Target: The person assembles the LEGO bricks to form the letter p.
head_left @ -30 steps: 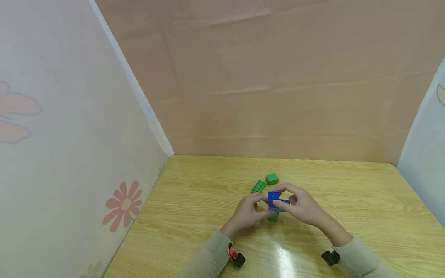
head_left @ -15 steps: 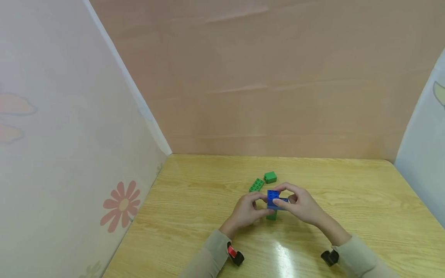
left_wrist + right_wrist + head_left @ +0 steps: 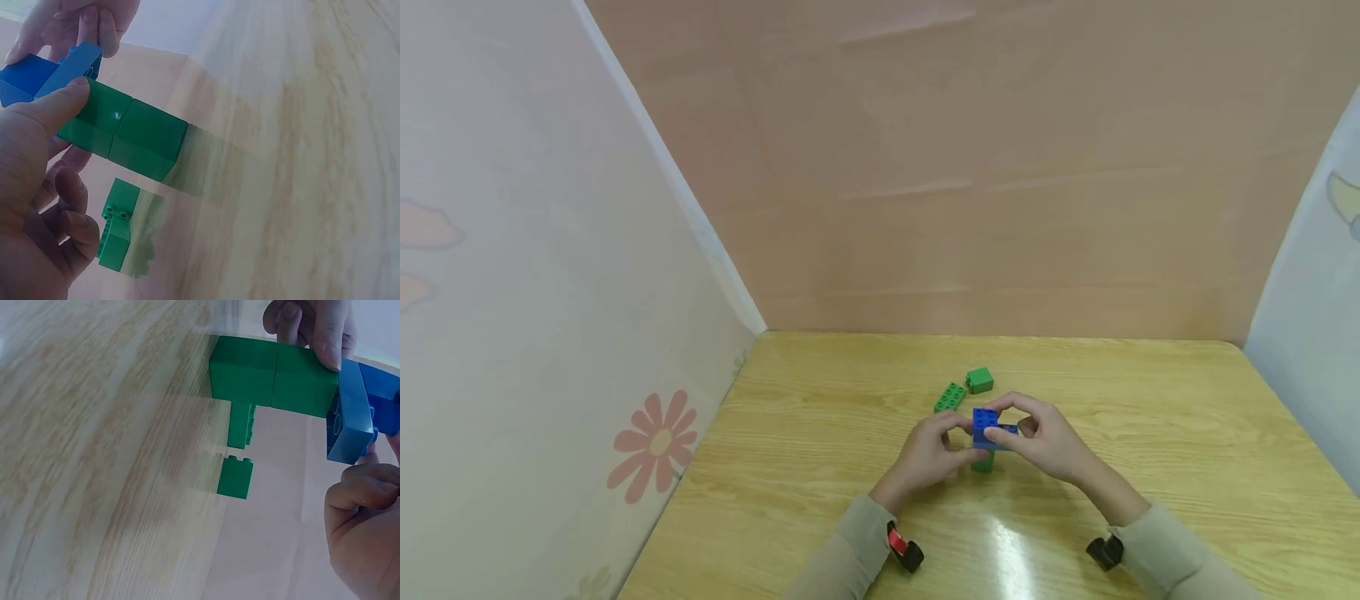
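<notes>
A tower of two green bricks (image 3: 250,375) stands on the table, with a longer blue brick (image 3: 351,412) across its top, overhanging to the right. Another blue brick (image 3: 985,421) sits above that on the left end. My left hand (image 3: 925,454) pinches the tower between thumb and fingers; its thumb lies on the upper green brick, close to the blue one, in the left wrist view. From the other side, my right hand (image 3: 1054,440) holds the blue bricks, thumb in front and fingers behind. Its fingertips are partly hidden by the bricks.
Behind the hands, a green studded brick (image 3: 951,397) and a smaller green brick (image 3: 980,380) lie on the wooden table (image 3: 820,417). A brownish sheet (image 3: 1000,208) hangs at the table's back edge, and a flowered pale wall (image 3: 550,292) borders the left.
The head view shifts slightly, so everything drifts a little to the left. Both hands keep the same hold on the bricks, with no clear movement of the tower.
</notes>
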`<state>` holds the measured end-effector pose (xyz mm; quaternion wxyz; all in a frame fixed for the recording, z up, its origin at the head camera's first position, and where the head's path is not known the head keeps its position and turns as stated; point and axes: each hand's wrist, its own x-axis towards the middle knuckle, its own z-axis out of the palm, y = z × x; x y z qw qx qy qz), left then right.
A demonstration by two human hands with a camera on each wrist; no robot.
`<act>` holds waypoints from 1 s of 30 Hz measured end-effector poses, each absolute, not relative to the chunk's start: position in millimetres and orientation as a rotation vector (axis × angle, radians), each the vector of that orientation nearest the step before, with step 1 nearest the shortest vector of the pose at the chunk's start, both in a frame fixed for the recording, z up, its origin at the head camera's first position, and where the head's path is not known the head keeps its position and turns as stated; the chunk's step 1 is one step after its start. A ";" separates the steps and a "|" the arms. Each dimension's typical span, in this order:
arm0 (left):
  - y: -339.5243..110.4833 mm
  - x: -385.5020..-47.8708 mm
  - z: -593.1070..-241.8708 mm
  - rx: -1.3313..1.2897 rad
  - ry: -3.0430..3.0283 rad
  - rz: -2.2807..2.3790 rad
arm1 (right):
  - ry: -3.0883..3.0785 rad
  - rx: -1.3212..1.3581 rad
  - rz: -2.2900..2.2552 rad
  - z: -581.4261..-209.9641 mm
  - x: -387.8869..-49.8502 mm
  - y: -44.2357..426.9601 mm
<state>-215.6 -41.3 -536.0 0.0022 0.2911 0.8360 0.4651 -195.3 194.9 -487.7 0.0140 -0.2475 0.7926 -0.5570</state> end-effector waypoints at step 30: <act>-41.0 -216.1 -535.6 0.900 2.637 1.430 | 2.615 -0.729 -1.699 -487.8 -211.2 209.5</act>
